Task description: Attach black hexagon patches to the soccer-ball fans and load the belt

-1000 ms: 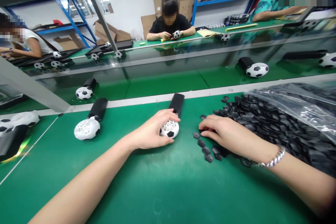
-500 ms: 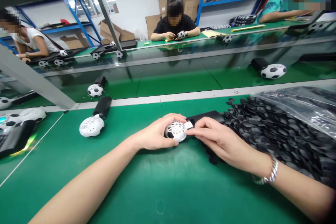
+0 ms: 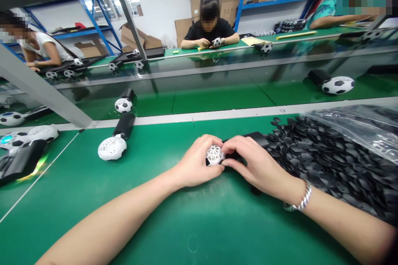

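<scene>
A white ball-shaped piece with a lattice top point(image 3: 214, 155) and some black patches is between my hands over the green table point(image 3: 155, 223). My left hand point(image 3: 199, 163) wraps round its left side, thumb at the front. The fingers and thumb of my right hand point(image 3: 250, 161) close on its right side, hiding that part. A black block point(image 3: 258, 137) attached or lying behind the right fingers is partly hidden. Many small black pieces point(image 3: 329, 165) lie heaped to the right of my right hand.
A football-patterned piece point(image 3: 112, 148) with a black block lies left. Farther left are more such pieces point(image 3: 43, 133) and a lit black block point(image 3: 23, 163). Clear plastic point(image 3: 357, 126) covers part of the heap. Beyond the metal rail point(image 3: 236, 112), a belt carries pieces; people sit across.
My right hand has moved left and now grips the ball piece's right side; the white tab seen there before is hidden. Pieces on the belt have shifted right.
</scene>
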Demonstrator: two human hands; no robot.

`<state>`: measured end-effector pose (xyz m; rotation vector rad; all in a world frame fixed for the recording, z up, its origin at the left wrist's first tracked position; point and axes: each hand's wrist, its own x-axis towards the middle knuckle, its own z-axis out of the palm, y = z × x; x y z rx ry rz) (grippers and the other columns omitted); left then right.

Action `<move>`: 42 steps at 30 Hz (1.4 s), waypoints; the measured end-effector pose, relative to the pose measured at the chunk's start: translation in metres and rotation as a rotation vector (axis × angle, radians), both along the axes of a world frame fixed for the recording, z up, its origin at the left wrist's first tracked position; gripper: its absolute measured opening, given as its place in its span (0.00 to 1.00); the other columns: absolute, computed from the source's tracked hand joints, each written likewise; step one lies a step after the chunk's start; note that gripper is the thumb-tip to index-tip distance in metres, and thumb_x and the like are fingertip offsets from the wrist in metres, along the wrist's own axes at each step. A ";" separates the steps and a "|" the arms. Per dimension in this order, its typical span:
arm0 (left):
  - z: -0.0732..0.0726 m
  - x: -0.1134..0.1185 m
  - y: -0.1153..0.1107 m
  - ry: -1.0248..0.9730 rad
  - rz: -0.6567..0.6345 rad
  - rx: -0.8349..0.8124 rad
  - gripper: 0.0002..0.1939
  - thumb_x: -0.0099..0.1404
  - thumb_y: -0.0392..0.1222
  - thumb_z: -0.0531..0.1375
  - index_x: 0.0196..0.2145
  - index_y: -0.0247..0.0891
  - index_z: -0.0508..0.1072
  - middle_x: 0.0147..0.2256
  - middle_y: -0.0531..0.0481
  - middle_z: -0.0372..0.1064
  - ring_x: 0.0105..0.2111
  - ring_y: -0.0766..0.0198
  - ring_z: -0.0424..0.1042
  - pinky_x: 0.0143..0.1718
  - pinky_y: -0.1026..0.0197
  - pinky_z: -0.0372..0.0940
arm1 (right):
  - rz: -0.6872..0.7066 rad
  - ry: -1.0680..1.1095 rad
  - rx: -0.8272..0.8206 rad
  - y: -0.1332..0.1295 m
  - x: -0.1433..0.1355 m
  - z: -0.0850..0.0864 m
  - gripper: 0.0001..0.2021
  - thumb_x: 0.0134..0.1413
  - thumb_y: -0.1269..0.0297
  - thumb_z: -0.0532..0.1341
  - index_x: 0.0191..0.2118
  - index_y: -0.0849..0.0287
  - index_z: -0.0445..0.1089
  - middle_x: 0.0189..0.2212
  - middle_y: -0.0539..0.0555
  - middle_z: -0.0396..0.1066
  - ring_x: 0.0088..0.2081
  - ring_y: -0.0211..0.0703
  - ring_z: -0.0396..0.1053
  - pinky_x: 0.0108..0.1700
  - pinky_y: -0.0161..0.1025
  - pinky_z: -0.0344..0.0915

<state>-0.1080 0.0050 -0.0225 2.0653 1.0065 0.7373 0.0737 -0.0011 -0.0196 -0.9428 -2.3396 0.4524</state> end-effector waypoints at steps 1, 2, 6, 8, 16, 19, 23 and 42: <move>-0.001 0.000 -0.001 -0.001 0.008 0.003 0.18 0.51 0.32 0.59 0.41 0.40 0.63 0.43 0.48 0.63 0.46 0.57 0.63 0.49 0.53 0.58 | -0.040 0.014 -0.029 0.002 0.000 -0.001 0.05 0.55 0.71 0.57 0.37 0.57 0.60 0.34 0.53 0.66 0.36 0.44 0.63 0.38 0.42 0.58; -0.002 0.000 -0.002 -0.005 0.018 0.010 0.18 0.50 0.31 0.59 0.41 0.40 0.63 0.43 0.48 0.63 0.45 0.57 0.63 0.49 0.53 0.59 | -0.071 0.019 -0.049 0.004 0.000 -0.002 0.06 0.54 0.70 0.59 0.37 0.57 0.60 0.34 0.53 0.66 0.37 0.44 0.63 0.38 0.43 0.59; -0.010 0.002 0.002 -0.035 0.084 0.089 0.18 0.49 0.32 0.59 0.39 0.41 0.63 0.42 0.49 0.64 0.44 0.57 0.64 0.48 0.53 0.59 | -0.139 0.026 -0.060 0.013 0.000 -0.007 0.08 0.53 0.63 0.60 0.37 0.56 0.61 0.33 0.52 0.67 0.37 0.46 0.64 0.39 0.45 0.60; -0.014 0.007 0.018 -0.028 0.102 0.148 0.19 0.48 0.33 0.61 0.38 0.41 0.64 0.42 0.50 0.65 0.44 0.57 0.65 0.48 0.54 0.60 | -0.174 0.068 -0.022 0.017 0.003 -0.008 0.08 0.54 0.59 0.59 0.37 0.56 0.62 0.34 0.54 0.67 0.38 0.48 0.65 0.39 0.45 0.62; 0.010 0.003 0.143 0.234 0.348 0.218 0.27 0.57 0.42 0.58 0.52 0.29 0.59 0.52 0.34 0.59 0.51 0.51 0.62 0.51 0.53 0.59 | -0.228 0.015 0.039 0.017 0.043 -0.029 0.13 0.53 0.50 0.56 0.42 0.50 0.64 0.44 0.55 0.66 0.44 0.53 0.66 0.41 0.46 0.67; 0.038 -0.042 0.151 0.365 0.303 0.249 0.22 0.60 0.34 0.52 0.53 0.35 0.61 0.55 0.42 0.58 0.56 0.58 0.56 0.56 0.56 0.52 | -0.146 -0.071 -0.052 0.006 0.056 -0.045 0.13 0.51 0.52 0.58 0.41 0.48 0.66 0.42 0.54 0.68 0.43 0.53 0.68 0.40 0.46 0.69; 0.072 -0.142 0.114 0.605 0.197 0.176 0.22 0.53 0.27 0.53 0.44 0.43 0.71 0.50 0.48 0.65 0.54 0.55 0.58 0.56 0.50 0.50 | -0.048 -0.185 -0.098 -0.006 0.058 -0.045 0.15 0.47 0.55 0.62 0.44 0.44 0.67 0.41 0.53 0.69 0.42 0.54 0.69 0.36 0.43 0.71; 0.029 -0.059 0.007 0.758 0.064 0.064 0.21 0.56 0.50 0.56 0.47 0.43 0.64 0.39 0.49 0.66 0.37 0.56 0.68 0.36 0.57 0.65 | -0.132 -0.133 -0.170 -0.002 0.037 -0.004 0.08 0.60 0.63 0.50 0.37 0.55 0.65 0.34 0.52 0.69 0.35 0.43 0.68 0.36 0.38 0.63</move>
